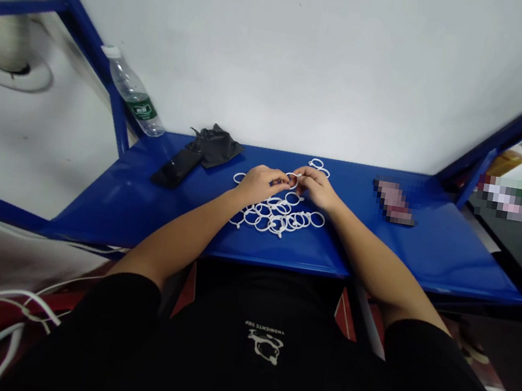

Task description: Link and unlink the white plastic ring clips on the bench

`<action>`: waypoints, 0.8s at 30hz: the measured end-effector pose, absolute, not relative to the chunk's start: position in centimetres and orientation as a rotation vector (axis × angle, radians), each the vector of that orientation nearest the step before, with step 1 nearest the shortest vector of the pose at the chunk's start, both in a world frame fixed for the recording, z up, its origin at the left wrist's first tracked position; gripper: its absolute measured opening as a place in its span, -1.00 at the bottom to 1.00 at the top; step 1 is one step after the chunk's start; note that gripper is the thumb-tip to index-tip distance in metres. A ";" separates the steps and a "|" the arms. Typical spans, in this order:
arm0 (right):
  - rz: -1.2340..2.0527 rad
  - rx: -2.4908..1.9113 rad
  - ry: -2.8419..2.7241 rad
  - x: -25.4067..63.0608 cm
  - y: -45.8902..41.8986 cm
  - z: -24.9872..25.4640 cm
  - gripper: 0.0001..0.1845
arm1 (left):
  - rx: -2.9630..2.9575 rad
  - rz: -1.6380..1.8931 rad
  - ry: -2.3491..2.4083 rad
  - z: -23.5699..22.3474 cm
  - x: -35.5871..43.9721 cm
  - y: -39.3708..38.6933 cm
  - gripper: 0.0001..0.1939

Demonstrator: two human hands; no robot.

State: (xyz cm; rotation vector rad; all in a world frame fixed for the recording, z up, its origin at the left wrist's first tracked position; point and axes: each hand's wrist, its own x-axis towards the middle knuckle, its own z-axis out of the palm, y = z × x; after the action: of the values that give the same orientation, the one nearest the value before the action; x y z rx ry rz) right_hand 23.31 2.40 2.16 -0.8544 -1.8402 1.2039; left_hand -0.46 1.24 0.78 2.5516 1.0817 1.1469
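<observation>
Between my two hands, just above the blue shelf (pixel 121 200), is a white ring (pixel 292 175) with a small knob. My left hand (pixel 263 181) pinches its left side with bent fingers. On the other side, the fingertips of my right hand (pixel 313 184) are closed on the ring near its knob. A loose pile of several similar white rings (pixel 278 215) lies on the shelf just below my hands. Another white ring (pixel 239 178) sits left of my left hand, partly hidden by it. Beyond my right hand lie a couple more white rings (pixel 316 163).
At the back left a clear plastic bottle (pixel 135 96) leans by the blue frame. Near it are a black phone-like slab (pixel 177 168) and a crumpled black pouch (pixel 216 146). A blurred-out phone (pixel 393 202) lies on the right. A white wall (pixel 292 62) closes the back.
</observation>
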 end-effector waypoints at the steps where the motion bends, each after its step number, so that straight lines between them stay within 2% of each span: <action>1: 1.206 -0.855 -1.834 23.3 2.4 2.2 -0.83 | 2.549 1.142 1.093 0.8 -0.5 1.3 -0.83; 8: 1.220 -0.876 -1.735 23.3 3.0 1.9 -0.90 | 2.612 1.064 0.993 0.6 0.0 1.0 -0.82; 12: 1.126 -0.889 -1.738 23.9 3.1 2.0 -0.85 | 2.626 1.022 0.952 0.3 0.0 1.0 -0.74; 14: 0.939 -0.944 -1.783 24.4 3.0 2.3 -0.76 | 2.621 1.022 0.955 0.4 -0.2 1.1 -0.73; 20: 0.038 -1.285 -2.048 26.4 3.0 3.3 -0.53 | 2.682 0.790 0.868 1.1 -0.5 1.0 -0.79; 24: -0.098 -1.515 -2.124 27.6 3.9 3.3 -0.50 | 2.689 0.610 0.809 1.3 -0.1 0.5 -0.75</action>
State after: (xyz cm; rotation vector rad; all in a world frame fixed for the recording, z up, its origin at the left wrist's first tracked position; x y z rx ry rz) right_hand 27.57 3.87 3.26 -1.5154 -2.1238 -0.0981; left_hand -0.11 0.55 1.29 2.6889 0.8087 0.6099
